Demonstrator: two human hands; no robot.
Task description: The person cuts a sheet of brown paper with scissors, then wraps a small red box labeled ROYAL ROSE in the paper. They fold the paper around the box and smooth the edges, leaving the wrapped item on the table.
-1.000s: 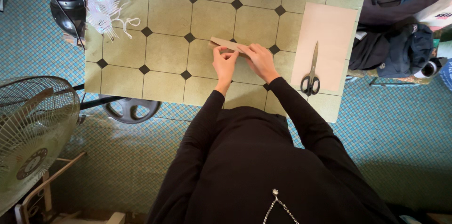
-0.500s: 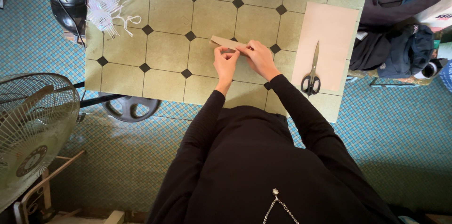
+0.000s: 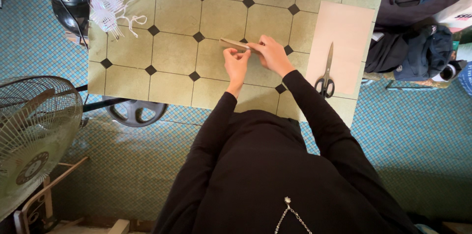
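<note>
Now both hands pinch a folded cardboard strip (image 3: 234,44) mid-table.
Your left hand (image 3: 236,62) and right hand (image 3: 270,54) grip its near end, fingers pressed together — thin, light, stiff; hold it by the edges.

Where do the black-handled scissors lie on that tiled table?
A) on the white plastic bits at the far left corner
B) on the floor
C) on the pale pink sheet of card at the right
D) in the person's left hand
C: the black-handled scissors lie flat on the pale pink sheet of card, apart from both hands, which hold a brown folded strip.
</note>
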